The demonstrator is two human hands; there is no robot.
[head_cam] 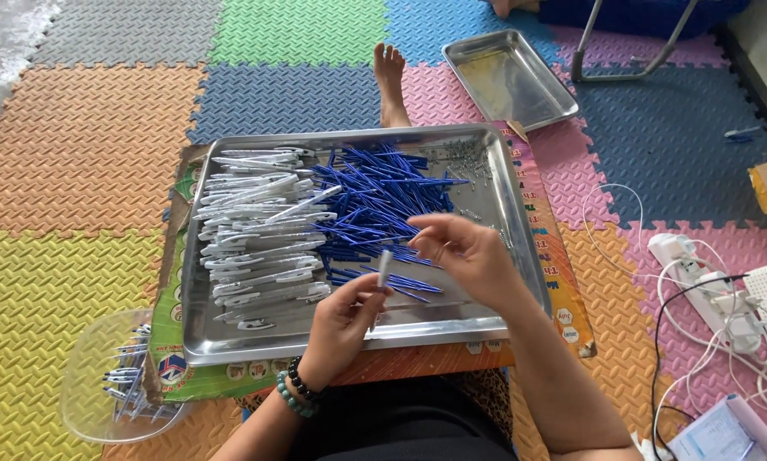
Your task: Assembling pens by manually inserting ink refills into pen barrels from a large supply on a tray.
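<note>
My left hand (342, 323) holds a white pen barrel (384, 267) upright above the front of a large steel tray (486, 320). My right hand (467, 253) hovers just right of the barrel's tip, fingers pinched together; whether it holds a small part I cannot tell. In the tray lie a pile of white pen barrels (260, 239) on the left, a heap of blue refills (375, 201) in the middle and small metal springs (469, 162) at the back right.
A clear plastic tub (102, 384) with several assembled pens sits front left. An empty steel tray (507, 77) lies at the back, beside a bare foot (389, 81). A power strip with white cables (708, 290) lies right. Foam mats cover the floor.
</note>
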